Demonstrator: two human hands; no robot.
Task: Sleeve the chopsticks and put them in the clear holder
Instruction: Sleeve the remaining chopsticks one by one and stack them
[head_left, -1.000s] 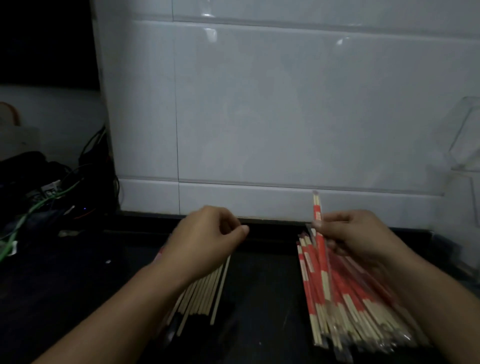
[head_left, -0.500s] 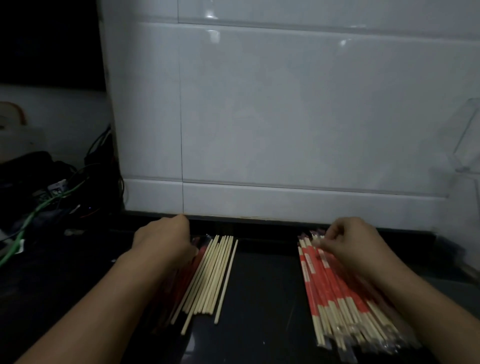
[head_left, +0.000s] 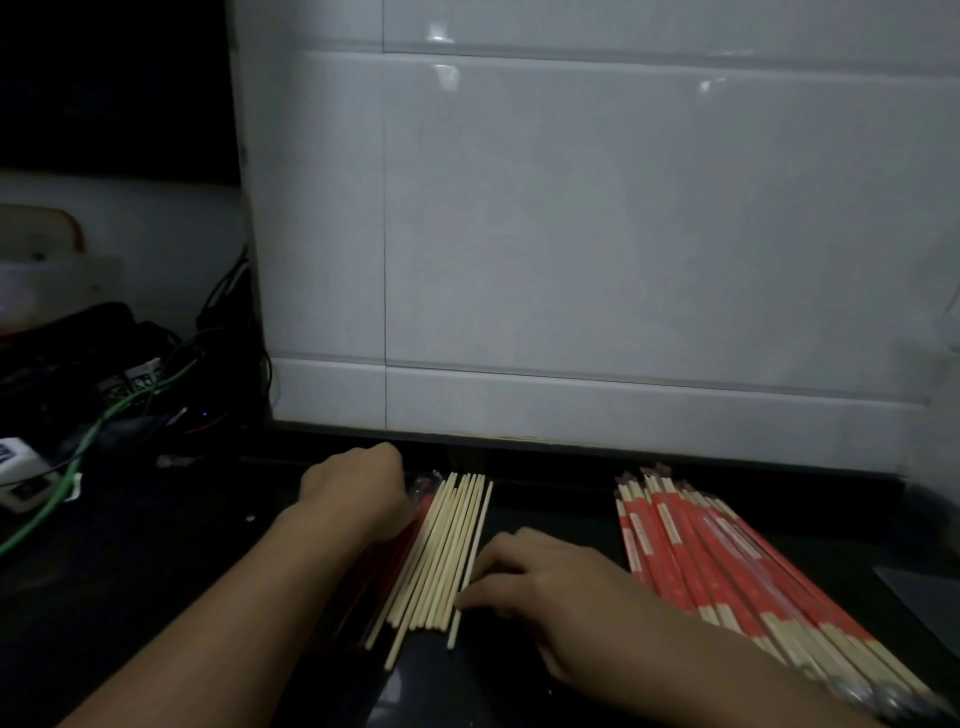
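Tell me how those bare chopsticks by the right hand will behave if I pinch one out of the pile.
The bare chopsticks look thin, straight and wooden, so probably stiff and light. They lie loose side by side on the glossy dark counter, so neighbours may roll or slide. The right hand touches the outermost stick.

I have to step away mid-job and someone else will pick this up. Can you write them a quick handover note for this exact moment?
Left hand: rests on the empty red sleeves, left of the bare chopsticks; whether it grips one is hidden.
Right hand: fingertips touch the rightmost bare chopsticks, nothing lifted.
Sleeved chopsticks: a large pile lies on the dark counter to the right.
Clear holder: not clearly visible in this frame, likely off the right edge.
Done: many pairs sleeved.
Left: sleeve the remaining bare sticks, then load all sleeved ones into the holder.
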